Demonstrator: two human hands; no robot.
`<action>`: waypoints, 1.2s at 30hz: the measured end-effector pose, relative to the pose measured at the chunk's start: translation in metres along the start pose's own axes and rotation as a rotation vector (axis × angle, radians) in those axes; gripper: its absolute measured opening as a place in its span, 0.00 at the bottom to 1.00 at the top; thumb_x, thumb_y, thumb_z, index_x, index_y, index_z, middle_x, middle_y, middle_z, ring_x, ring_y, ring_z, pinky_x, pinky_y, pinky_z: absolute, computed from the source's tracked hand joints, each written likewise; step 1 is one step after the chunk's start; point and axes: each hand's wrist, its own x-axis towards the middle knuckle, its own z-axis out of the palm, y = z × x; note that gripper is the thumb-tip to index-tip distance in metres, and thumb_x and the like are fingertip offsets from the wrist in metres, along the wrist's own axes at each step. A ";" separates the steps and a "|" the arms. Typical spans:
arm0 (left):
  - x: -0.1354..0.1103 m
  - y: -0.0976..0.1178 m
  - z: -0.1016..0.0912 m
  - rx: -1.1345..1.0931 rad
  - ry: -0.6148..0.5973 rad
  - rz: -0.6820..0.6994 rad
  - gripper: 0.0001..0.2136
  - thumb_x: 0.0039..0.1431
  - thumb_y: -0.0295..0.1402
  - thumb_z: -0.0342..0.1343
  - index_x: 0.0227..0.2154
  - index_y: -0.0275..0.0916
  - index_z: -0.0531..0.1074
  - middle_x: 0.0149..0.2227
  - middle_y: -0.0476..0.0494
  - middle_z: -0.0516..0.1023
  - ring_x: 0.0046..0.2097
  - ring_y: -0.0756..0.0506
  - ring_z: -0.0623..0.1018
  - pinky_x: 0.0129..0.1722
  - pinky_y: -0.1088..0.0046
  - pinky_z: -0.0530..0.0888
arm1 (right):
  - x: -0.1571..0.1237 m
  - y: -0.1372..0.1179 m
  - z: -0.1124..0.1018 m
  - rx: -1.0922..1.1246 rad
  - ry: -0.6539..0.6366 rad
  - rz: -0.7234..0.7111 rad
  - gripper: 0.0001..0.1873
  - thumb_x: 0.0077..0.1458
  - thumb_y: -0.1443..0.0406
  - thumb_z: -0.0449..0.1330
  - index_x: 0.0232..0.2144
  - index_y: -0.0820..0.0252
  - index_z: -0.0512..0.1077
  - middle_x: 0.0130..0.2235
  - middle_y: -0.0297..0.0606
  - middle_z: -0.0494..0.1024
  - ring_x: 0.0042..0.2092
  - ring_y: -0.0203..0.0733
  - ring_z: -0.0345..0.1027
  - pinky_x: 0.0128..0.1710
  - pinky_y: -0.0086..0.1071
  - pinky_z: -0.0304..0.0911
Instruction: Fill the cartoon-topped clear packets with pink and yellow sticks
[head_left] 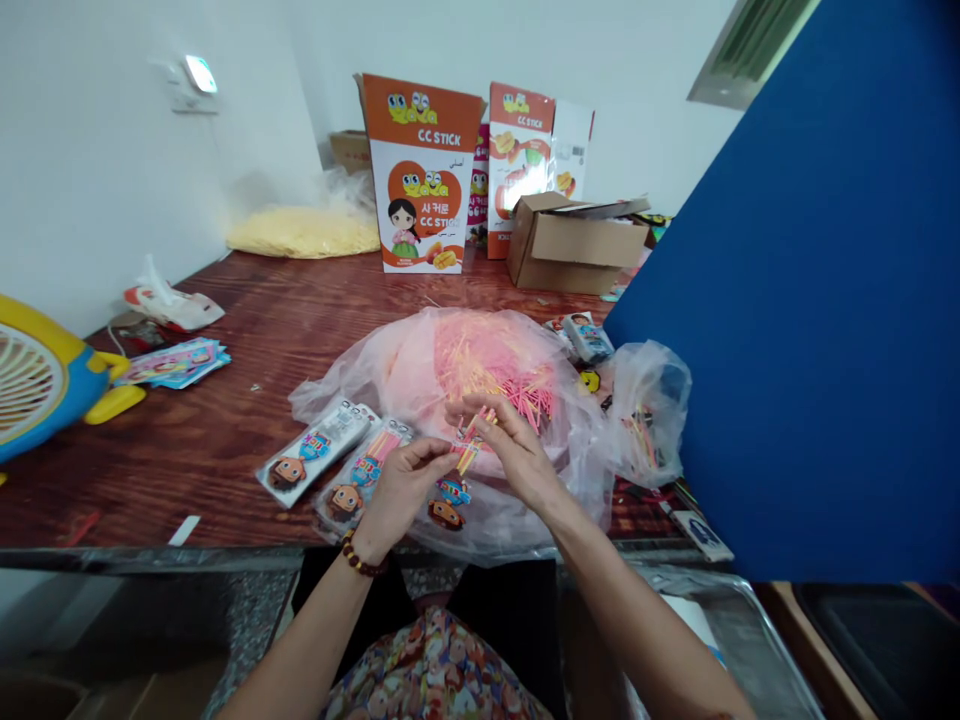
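Note:
My left hand [401, 490] grips a clear printed packet [450, 495] with a cartoon figure at its lower end, held over the table's front edge. My right hand [510, 445] pinches a few pink and yellow candy sticks [469, 450] at the packet's open top. Just behind the hands lies a big clear plastic bag [375, 370] heaped with loose pink and yellow sticks [502, 375]. Two filled packets [315, 450] lie side by side on the wooden table [210, 440], left of my left hand.
Orange "CC STICK" cartons [421, 170] and an open brown box [574, 245] stand at the back. A yellow fan [37, 385] and a stack of flat packets [176, 362] sit left. A blue panel [810, 300] walls off the right. A smaller plastic bag [649, 410] lies beside it.

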 end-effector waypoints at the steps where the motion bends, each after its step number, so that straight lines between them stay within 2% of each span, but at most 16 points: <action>1: 0.002 0.001 0.000 -0.023 0.005 0.006 0.08 0.53 0.38 0.63 0.30 0.38 0.79 0.30 0.48 0.80 0.32 0.48 0.76 0.36 0.74 0.72 | 0.001 -0.003 -0.003 -0.071 -0.028 -0.023 0.14 0.63 0.59 0.54 0.50 0.51 0.70 0.53 0.37 0.76 0.55 0.42 0.68 0.58 0.41 0.60; 4: 0.007 0.003 0.001 -0.081 0.020 0.052 0.08 0.52 0.37 0.64 0.30 0.38 0.79 0.31 0.49 0.80 0.33 0.49 0.75 0.37 0.75 0.71 | 0.004 -0.013 -0.012 -0.324 -0.166 -0.063 0.17 0.64 0.57 0.53 0.53 0.51 0.70 0.57 0.39 0.72 0.59 0.45 0.64 0.61 0.44 0.56; 7: 0.011 0.006 0.002 -0.132 0.024 0.095 0.07 0.51 0.36 0.65 0.30 0.37 0.79 0.31 0.49 0.79 0.34 0.50 0.75 0.38 0.76 0.71 | 0.007 -0.017 -0.022 -0.394 -0.254 -0.078 0.21 0.62 0.57 0.57 0.56 0.52 0.67 0.58 0.41 0.71 0.60 0.46 0.64 0.60 0.43 0.58; 10: 0.011 0.009 0.001 -0.214 0.032 0.109 0.08 0.50 0.36 0.66 0.31 0.38 0.79 0.31 0.49 0.79 0.34 0.50 0.74 0.38 0.76 0.71 | 0.009 -0.014 -0.029 -0.363 -0.164 -0.060 0.16 0.59 0.56 0.60 0.48 0.56 0.71 0.45 0.38 0.78 0.46 0.41 0.72 0.45 0.35 0.67; 13: 0.007 0.015 0.000 -0.196 0.067 0.163 0.07 0.52 0.36 0.65 0.31 0.39 0.80 0.32 0.49 0.79 0.35 0.50 0.74 0.39 0.76 0.71 | 0.008 -0.013 -0.031 -0.383 -0.093 -0.036 0.11 0.57 0.57 0.62 0.31 0.59 0.72 0.29 0.31 0.74 0.31 0.34 0.66 0.31 0.28 0.61; 15: 0.002 0.019 0.000 -0.113 0.109 0.258 0.05 0.55 0.35 0.63 0.31 0.39 0.80 0.32 0.49 0.79 0.35 0.50 0.74 0.39 0.76 0.70 | 0.007 -0.017 -0.028 -0.354 -0.105 -0.042 0.12 0.56 0.58 0.63 0.28 0.60 0.72 0.27 0.31 0.73 0.30 0.33 0.65 0.30 0.28 0.59; 18: -0.003 0.026 0.000 -0.069 0.143 0.353 0.05 0.57 0.33 0.62 0.30 0.39 0.80 0.33 0.48 0.79 0.37 0.49 0.74 0.40 0.76 0.70 | 0.008 -0.026 -0.024 -0.261 -0.110 -0.045 0.09 0.55 0.59 0.63 0.28 0.59 0.73 0.29 0.32 0.75 0.31 0.34 0.67 0.32 0.28 0.61; 21: -0.004 0.030 -0.002 -0.175 0.110 0.255 0.06 0.55 0.34 0.63 0.34 0.40 0.80 0.36 0.47 0.80 0.39 0.48 0.76 0.43 0.74 0.71 | 0.014 -0.032 -0.020 -0.142 -0.088 0.003 0.08 0.53 0.61 0.63 0.28 0.59 0.73 0.28 0.32 0.76 0.30 0.35 0.69 0.33 0.29 0.64; 24: -0.004 0.033 -0.005 -0.255 -0.047 0.057 0.11 0.52 0.35 0.65 0.39 0.39 0.79 0.37 0.46 0.80 0.38 0.47 0.77 0.41 0.72 0.72 | 0.018 -0.029 -0.017 -0.048 -0.065 0.047 0.08 0.52 0.60 0.64 0.28 0.59 0.72 0.27 0.33 0.77 0.30 0.36 0.72 0.34 0.30 0.66; 26: -0.005 0.033 -0.007 -0.224 -0.117 -0.016 0.11 0.51 0.36 0.66 0.37 0.37 0.80 0.34 0.46 0.80 0.34 0.48 0.76 0.37 0.74 0.72 | 0.019 -0.023 -0.015 -0.042 -0.046 0.063 0.09 0.51 0.59 0.64 0.27 0.59 0.71 0.26 0.32 0.76 0.29 0.36 0.72 0.32 0.30 0.66; 29: -0.007 0.028 -0.007 -0.172 -0.089 -0.014 0.10 0.50 0.37 0.67 0.33 0.36 0.79 0.31 0.48 0.79 0.31 0.51 0.74 0.33 0.76 0.69 | 0.018 -0.015 -0.015 -0.109 -0.033 0.047 0.08 0.51 0.60 0.63 0.28 0.59 0.71 0.26 0.32 0.75 0.28 0.35 0.70 0.30 0.29 0.65; 33: -0.009 0.020 -0.004 -0.093 -0.045 0.039 0.10 0.51 0.38 0.65 0.29 0.35 0.77 0.28 0.51 0.76 0.29 0.52 0.70 0.30 0.77 0.67 | 0.020 -0.024 -0.019 -0.390 -0.008 -0.177 0.06 0.56 0.63 0.61 0.36 0.57 0.74 0.35 0.35 0.77 0.35 0.36 0.70 0.35 0.30 0.63; 36: -0.009 0.017 -0.003 -0.025 -0.026 0.071 0.11 0.52 0.39 0.64 0.27 0.35 0.75 0.26 0.52 0.73 0.28 0.52 0.68 0.30 0.77 0.65 | 0.026 -0.039 -0.021 -0.573 -0.085 -0.267 0.07 0.58 0.64 0.59 0.30 0.59 0.74 0.33 0.36 0.75 0.36 0.36 0.68 0.37 0.31 0.62</action>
